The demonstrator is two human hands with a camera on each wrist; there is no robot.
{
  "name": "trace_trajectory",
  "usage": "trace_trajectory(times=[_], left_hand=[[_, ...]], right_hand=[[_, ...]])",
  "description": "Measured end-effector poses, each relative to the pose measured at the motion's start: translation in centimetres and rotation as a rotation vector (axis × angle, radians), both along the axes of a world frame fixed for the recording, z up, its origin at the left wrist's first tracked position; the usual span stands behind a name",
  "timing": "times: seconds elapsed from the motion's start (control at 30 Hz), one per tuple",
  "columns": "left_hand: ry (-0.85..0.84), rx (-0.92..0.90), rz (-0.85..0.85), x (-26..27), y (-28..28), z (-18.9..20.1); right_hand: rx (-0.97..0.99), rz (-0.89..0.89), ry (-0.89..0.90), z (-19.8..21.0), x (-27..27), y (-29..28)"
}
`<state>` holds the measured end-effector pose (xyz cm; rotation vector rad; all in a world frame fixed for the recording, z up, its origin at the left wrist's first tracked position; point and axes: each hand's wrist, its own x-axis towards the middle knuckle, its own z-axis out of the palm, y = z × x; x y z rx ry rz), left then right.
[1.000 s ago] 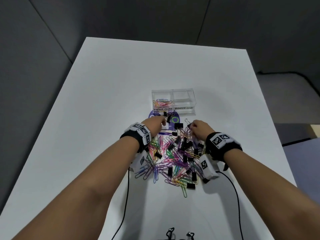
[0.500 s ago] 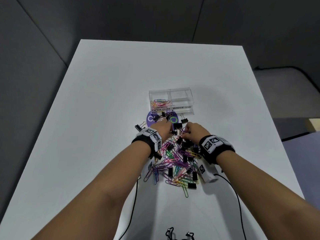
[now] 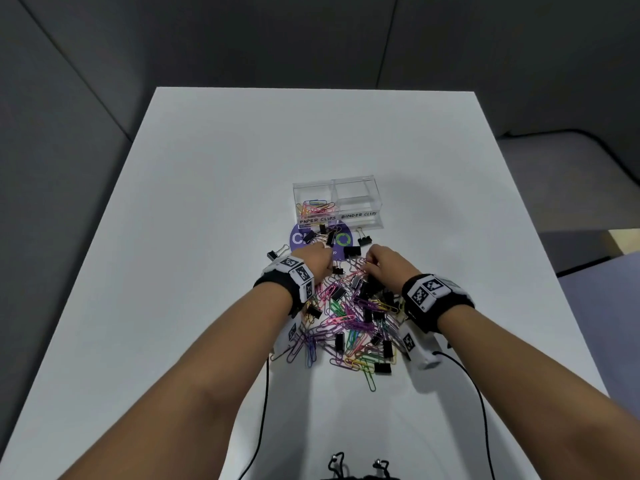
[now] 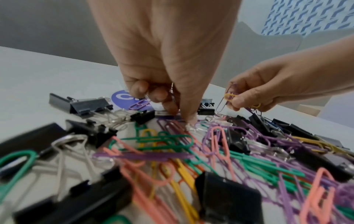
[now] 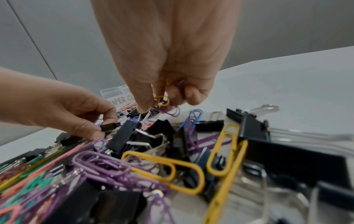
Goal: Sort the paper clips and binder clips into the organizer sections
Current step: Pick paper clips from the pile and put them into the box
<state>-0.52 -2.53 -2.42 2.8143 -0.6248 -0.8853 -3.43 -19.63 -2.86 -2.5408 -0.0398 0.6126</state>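
Where handwritten: organizer (image 3: 375,202) "PAPER CLIPS", "BINDER CLIPS"

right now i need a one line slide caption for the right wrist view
Right hand pinches yellow and purple paper clips above a mixed clip pile.

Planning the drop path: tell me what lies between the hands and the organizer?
In the head view, a purple round label with a few black binder clips lies on the table between both hands and the organizer.
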Motion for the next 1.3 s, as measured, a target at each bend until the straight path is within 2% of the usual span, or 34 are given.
trace_trajectory(times=[0.23,0.43,0.53,0.7,0.87,0.97,1.1,1.3], left_hand=[[0.028,-0.069,0.042,-0.7,1.7,-0.1],[-0.035,-0.152,0.137,-1.1,2.2,0.7],[-0.023,-0.137,0.122,-1.2,1.7,0.6],[0.033,-0.1,0.033,-1.5,0.4,1.5],[0.077,-0.125,0.044,-1.2,0.5,0.7],[0.06,-0.041,0.003,-1.2,0.8,0.4],[0.019,0.068,-0.054,-1.7,1.1,0.1],[0.009,0.022,-0.05,-2.1,0.7,-0.3]], right_hand=[[0.103,-0.059,-0.097,0.9,-0.5,-0.3],[-0.019,-0.105,-0.173,1.1,-0.2,-0.9],[-0.082,-0.058,-0.203,1.1,-0.3,-0.9],[0.025,-0.155,-0.102,0.8,-0.4,-0.9],[0.089,-0.207,-0.018,0.9,-0.6,-0.7],[0.056,-0.226,-0.004,0.5,-0.6,-0.5],[0.15,-0.271,0.051,0.1,-0.2,-0.2],[-0.063,-0.139,0.059,-0.2,0.3,1.3]])
